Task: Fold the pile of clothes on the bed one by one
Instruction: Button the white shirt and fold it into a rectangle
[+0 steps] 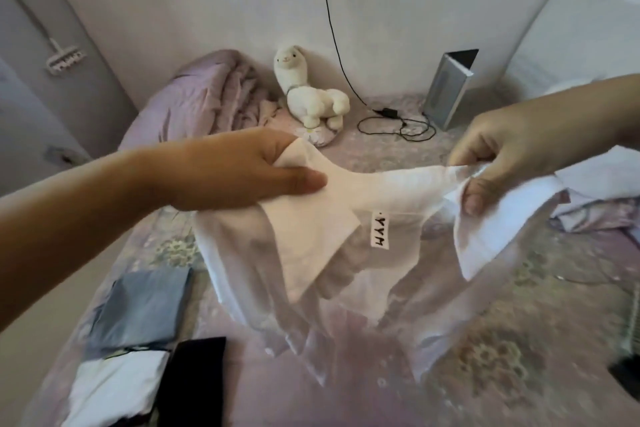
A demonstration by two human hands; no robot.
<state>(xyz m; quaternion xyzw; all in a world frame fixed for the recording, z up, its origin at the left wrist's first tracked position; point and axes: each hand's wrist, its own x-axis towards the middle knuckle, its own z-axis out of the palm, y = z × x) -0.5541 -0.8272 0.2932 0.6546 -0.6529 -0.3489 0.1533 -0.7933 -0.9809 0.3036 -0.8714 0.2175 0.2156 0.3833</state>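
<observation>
A thin white collared shirt point(311, 281) hangs in the air over the bed point(485, 357), stretched between both hands, with a small label showing below the collar. My left hand point(242, 173) grips the left collar point. My right hand point(509, 156) pinches the right end of the collar. The shirt's sheer body drapes down toward the floral sheet. Unfolded light clothes point(606, 198) lie at the right edge of the bed.
Folded items lie at the front left: a blue-grey piece point(138, 308), a white one point(114, 388) and a black one point(194, 381). A bunched pink duvet point(207, 97), a plush alpaca point(311, 94), a charger cable point(398, 121) and a laptop point(450, 87) lean by the wall.
</observation>
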